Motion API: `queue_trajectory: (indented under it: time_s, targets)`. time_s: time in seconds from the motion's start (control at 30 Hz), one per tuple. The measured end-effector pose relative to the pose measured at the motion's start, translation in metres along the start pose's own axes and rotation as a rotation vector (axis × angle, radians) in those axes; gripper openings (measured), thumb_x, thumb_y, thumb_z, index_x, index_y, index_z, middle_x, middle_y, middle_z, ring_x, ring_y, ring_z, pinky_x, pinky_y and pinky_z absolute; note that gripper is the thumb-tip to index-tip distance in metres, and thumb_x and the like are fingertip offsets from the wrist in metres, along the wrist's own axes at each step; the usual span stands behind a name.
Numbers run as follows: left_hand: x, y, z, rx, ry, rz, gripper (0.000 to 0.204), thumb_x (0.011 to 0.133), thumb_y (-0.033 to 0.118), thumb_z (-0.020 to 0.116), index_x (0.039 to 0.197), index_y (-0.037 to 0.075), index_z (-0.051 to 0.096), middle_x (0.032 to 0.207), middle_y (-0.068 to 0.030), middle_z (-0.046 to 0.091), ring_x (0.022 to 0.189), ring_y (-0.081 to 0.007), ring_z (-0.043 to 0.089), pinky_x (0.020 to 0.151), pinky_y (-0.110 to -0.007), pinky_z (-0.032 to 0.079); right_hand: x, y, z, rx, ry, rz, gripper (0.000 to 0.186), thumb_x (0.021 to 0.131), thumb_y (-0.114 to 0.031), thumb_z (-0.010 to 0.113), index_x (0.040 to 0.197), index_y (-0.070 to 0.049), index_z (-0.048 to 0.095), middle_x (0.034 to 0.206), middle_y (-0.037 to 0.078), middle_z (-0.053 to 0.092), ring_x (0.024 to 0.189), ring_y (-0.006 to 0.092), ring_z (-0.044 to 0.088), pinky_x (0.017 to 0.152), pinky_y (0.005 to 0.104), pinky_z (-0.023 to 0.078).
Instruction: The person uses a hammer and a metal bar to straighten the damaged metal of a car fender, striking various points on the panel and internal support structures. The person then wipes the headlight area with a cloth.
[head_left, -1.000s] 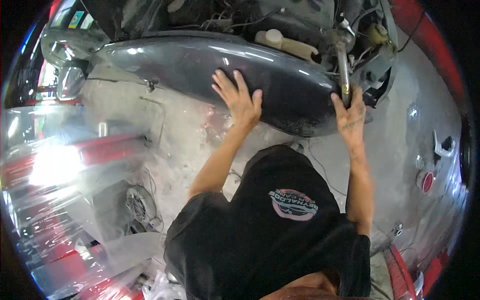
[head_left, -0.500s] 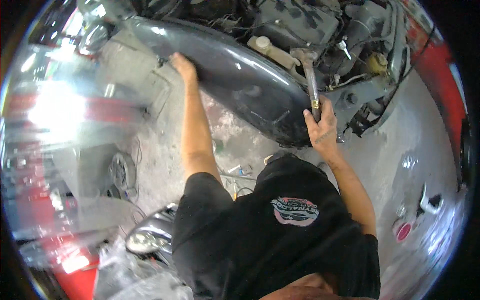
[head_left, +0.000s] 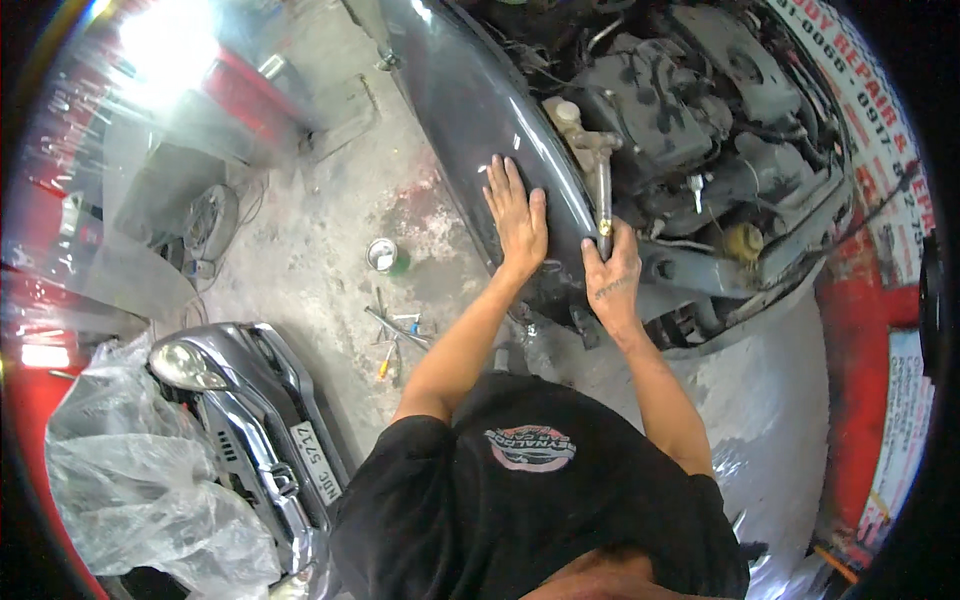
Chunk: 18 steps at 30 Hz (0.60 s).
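Along the engine-side edge of a dark grey fender [head_left: 455, 105], the person's right hand [head_left: 614, 275] is wrapped around the handle of a hammer [head_left: 604, 185]. The hammer's long axis runs nearly straight away from the person, its head at the far end, set crosswise. The left hand [head_left: 518, 232] lies open on the fender, fingers spread a little and pointing away. The fender itself slants from far left to near right, its near end by the wrists.

Just past the hammer head, partly covered by it, is a pale plastic bottle [head_left: 566, 115]; the dusty engine [head_left: 655, 105] fills the space to the right. On the concrete floor [head_left: 320, 285], left of the person, are scattered small tools [head_left: 400, 330], an open can [head_left: 382, 254] and a bumper [head_left: 262, 425] with a headlight, beside crumpled clear plastic [head_left: 140, 470]. Farther off are a wheel [head_left: 211, 222] and, at right, a red-and-white wall [head_left: 868, 310].
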<state>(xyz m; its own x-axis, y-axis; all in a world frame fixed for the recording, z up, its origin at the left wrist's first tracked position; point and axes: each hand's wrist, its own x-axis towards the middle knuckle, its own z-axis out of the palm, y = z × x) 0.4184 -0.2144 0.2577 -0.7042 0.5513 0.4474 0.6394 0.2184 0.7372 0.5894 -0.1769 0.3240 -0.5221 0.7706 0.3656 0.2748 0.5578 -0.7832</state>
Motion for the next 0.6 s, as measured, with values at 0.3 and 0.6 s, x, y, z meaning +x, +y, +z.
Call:
queue_trajectory:
  time_s: [0.3, 0.6]
  targets:
    - [0.222, -0.12, -0.01, -0.042, 0.111, -0.195, 0.073, 0.11, 0.046, 0.034, 0.16, -0.005, 0.024, 0.168, -0.0281, 0.021, 0.157, -0.0409, 0.017, 0.127, -0.054, 0.012, 0.016, -0.001, 0.019, -0.224, 0.003, -0.011, 0.043, 0.092, -0.014, 0.071, 0.125, 0.005, 0.051, 0.114, 0.025, 0.054, 0.104, 0.0437, 0.055, 0.092, 0.0536, 0.044]
    - [0.416, -0.353, 0.007, -0.426, 0.021, -0.346, 0.087, 0.107, 0.06, 0.03, 0.157, -0.012, 0.027, 0.166, -0.0312, 0.021, 0.156, -0.0405, 0.019, 0.128, -0.046, 0.016, 0.013, 0.007, 0.03, -0.358, 0.001, -0.058, 0.045, 0.093, -0.012, 0.066, 0.127, 0.012, 0.048, 0.116, 0.03, 0.053, 0.099, 0.0421, 0.058, 0.089, 0.0461, 0.047]
